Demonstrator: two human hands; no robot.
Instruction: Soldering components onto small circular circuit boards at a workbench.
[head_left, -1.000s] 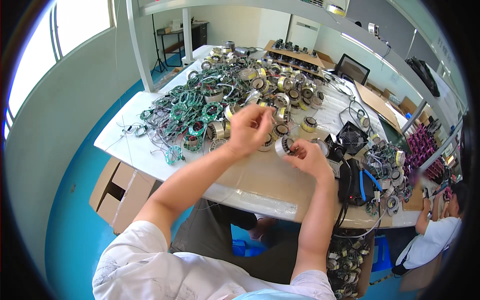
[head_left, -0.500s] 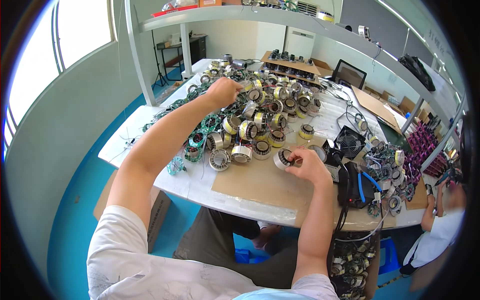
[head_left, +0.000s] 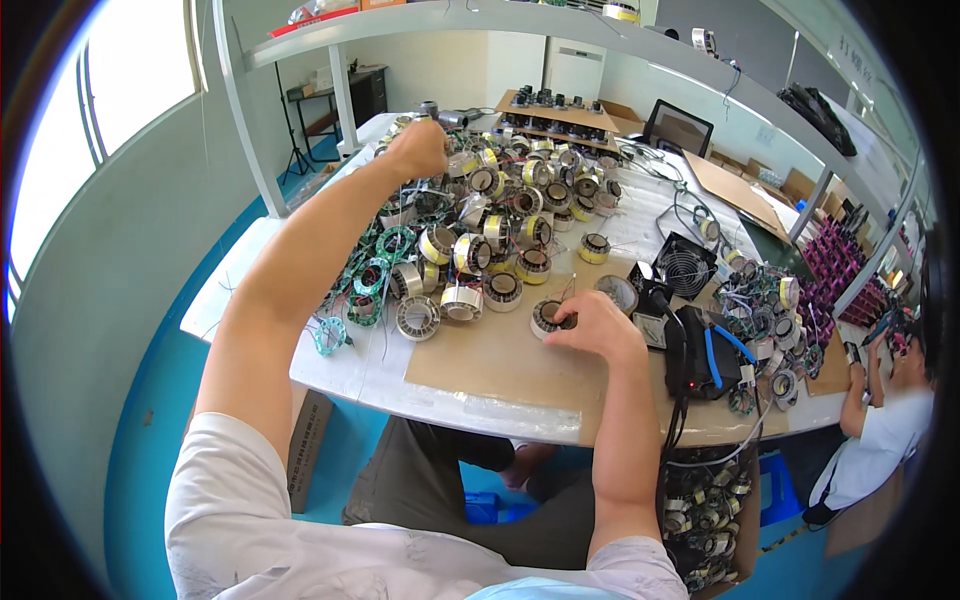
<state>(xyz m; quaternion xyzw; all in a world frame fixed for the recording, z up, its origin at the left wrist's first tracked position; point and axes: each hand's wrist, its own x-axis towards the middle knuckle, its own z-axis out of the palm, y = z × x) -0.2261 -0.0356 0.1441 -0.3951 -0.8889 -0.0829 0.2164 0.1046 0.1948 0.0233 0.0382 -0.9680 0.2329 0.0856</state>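
- Clamped by the thumb and fingers of the right hand [head_left: 600, 325], at its left: a silver ring-shaped coil [head_left: 540, 322], resting opening upward, probably gripped by the rim against tipping or rolling.
- Beneath coil and right hand, a brown sheet [head_left: 480, 365] over the white tabletop [head_left: 360, 375], perhaps laid to spare the surface.
- Just beyond the right hand, a round dish [head_left: 618, 292]; to its right, a black box [head_left: 692, 332] with blue-handled pliers [head_left: 711, 355] against it, seemingly kept within reach.
- Slightly farther, a black fan [head_left: 687, 267].
- Left of the right hand, a heap of coils [head_left: 470, 253] mixed with green circuit rings [head_left: 395, 243] and loose wires, apparently massed within easy reach.
- Over the far part of that heap, the left hand [head_left: 420, 150], fingers hidden; cannot tell whether apart, together or clamped on something.
- Beyond both hands, a cardboard tray [head_left: 560, 111] of black parts under a pale shelf frame [head_left: 500, 38].
- Far right of the right hand, a co-worker [head_left: 880, 435] in white; off left, blue floor [head_left: 150, 440].
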